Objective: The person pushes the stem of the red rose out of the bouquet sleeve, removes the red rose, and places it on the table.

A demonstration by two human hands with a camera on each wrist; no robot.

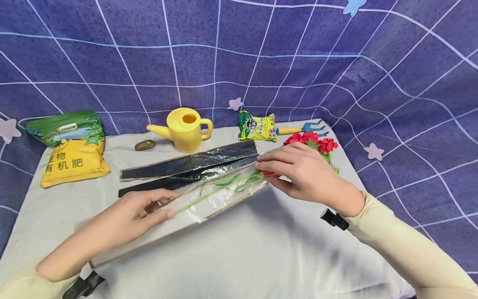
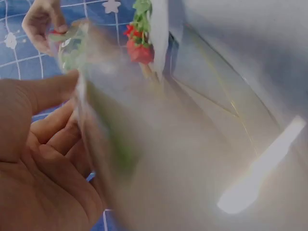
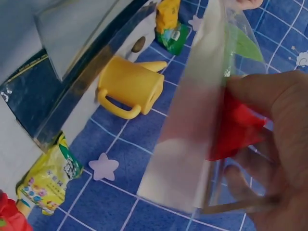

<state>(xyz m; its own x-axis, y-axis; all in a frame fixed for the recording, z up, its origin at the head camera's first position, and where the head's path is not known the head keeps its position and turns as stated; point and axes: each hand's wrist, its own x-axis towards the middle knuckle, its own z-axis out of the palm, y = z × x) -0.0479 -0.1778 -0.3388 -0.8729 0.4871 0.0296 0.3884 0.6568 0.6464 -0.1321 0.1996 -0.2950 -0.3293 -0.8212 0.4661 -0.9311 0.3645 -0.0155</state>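
A clear, pale-backed flower sleeve (image 1: 214,209) slants across the front, lifted at its right end. Inside lies a single red rose with a green stem (image 1: 196,202) and leaves. My left hand (image 1: 127,214) grips the sleeve near its middle; in the left wrist view the thumb lies on one side of its edge, the fingers on the other. At the right end, my right hand (image 1: 302,170) pinches the sleeve beside the red bloom (image 3: 236,127). Part of the bloom is hidden by that hand. Two dark-backed sleeves (image 1: 190,160) lie just behind, overlapping.
Along the back stand a green-and-yellow fertilizer bag (image 1: 76,153), a brown stone (image 1: 145,145), a yellow watering can (image 1: 183,135), a small green-yellow packet (image 1: 257,126) and a blue hand rake (image 1: 311,128). More red roses (image 1: 326,145) lie behind my right hand.
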